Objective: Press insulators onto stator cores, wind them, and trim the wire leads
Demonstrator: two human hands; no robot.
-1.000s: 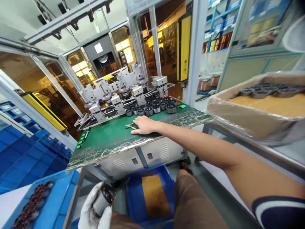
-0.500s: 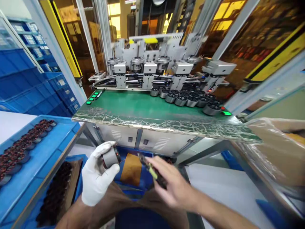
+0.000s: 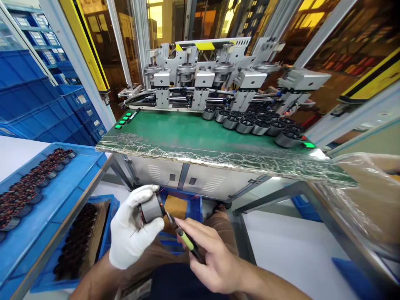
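Note:
My left hand (image 3: 129, 229), in a white glove, is closed around a motor stator (image 3: 152, 209). The stator has a grey metal shell, with dark end parts and thin copper wires sticking out at both ends. My bare right hand (image 3: 215, 256) grips a pair of cutting pliers (image 3: 187, 240) with black and yellow-green handles. The jaws of the pliers are at the right end of the stator, close to its rim. Whether they have a wire between them is too small to tell.
Several dark-topped stators (image 3: 245, 123) stand on the green bench (image 3: 162, 131) before a machine (image 3: 204, 79). At left, a blue tray (image 3: 71, 183) holds rows of wound stators. Below it is another blue bin (image 3: 109, 212). A blue crate (image 3: 196, 207) with cardboard stands beyond my hands.
My right hand has brought the pliers leftward, from apart to the stator's right end. The left hand still holds the stator, slightly shifted right. The camera view has moved a little.

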